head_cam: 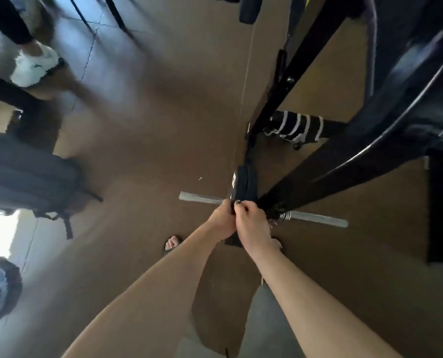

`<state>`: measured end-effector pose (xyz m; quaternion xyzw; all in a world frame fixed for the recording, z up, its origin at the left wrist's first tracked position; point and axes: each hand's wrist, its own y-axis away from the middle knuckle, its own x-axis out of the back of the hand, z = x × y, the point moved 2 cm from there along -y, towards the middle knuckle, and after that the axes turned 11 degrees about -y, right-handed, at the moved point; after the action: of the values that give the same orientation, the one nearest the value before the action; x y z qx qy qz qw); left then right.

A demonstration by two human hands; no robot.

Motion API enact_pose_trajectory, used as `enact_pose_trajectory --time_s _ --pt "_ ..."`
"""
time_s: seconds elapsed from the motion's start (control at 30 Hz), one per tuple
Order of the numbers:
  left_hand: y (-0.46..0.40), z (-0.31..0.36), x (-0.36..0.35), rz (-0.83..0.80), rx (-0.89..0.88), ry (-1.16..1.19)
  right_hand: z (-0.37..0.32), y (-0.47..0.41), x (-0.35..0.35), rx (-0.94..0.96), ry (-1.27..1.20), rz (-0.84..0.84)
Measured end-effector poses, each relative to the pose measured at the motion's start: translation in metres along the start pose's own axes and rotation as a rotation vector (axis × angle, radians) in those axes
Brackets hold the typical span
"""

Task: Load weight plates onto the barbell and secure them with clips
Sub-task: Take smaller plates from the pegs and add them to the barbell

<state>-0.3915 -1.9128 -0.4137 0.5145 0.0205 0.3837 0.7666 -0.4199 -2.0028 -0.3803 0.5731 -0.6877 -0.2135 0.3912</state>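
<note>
Just right of frame centre, both hands pinch a small silver spring clip.
Left hand and right hand curl around it beside the black round weight plate on the grey steel barbell; a slipping clip could snap fingers.

The barbell is dull grey metal, with a matt black weight plate on it. At right, the frame is glossy black metal; the floor is matt brown.

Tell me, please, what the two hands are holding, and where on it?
Both hands, left hand and right hand, pinch a small metal clip by its handles, on the barbell beside the plate.
</note>
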Motion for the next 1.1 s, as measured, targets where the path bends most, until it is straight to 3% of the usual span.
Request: enact_pose_trajectory --time_s 0.3,0.7,0.9,1.0,1.1 --pt "-0.012 -0.009 0.007 -0.038 0.033 0.137 0.012 -0.005 -0.007 0.007 -0.116 0.158" --pt "-0.006 -0.072 0.072 0.198 0.199 0.291 0.015 -0.002 -0.02 -0.025 0.032 0.122" --pt "0.018 -0.096 0.135 0.397 0.283 0.365 0.003 -0.004 -0.019 -0.111 0.022 0.146" --pt "0.047 -0.104 0.161 0.389 0.285 0.309 -0.008 0.006 -0.026 -0.159 0.118 0.154" --pt "0.083 -0.108 0.198 0.36 0.228 0.134 -0.043 0.026 -0.051 -0.011 0.139 0.083"
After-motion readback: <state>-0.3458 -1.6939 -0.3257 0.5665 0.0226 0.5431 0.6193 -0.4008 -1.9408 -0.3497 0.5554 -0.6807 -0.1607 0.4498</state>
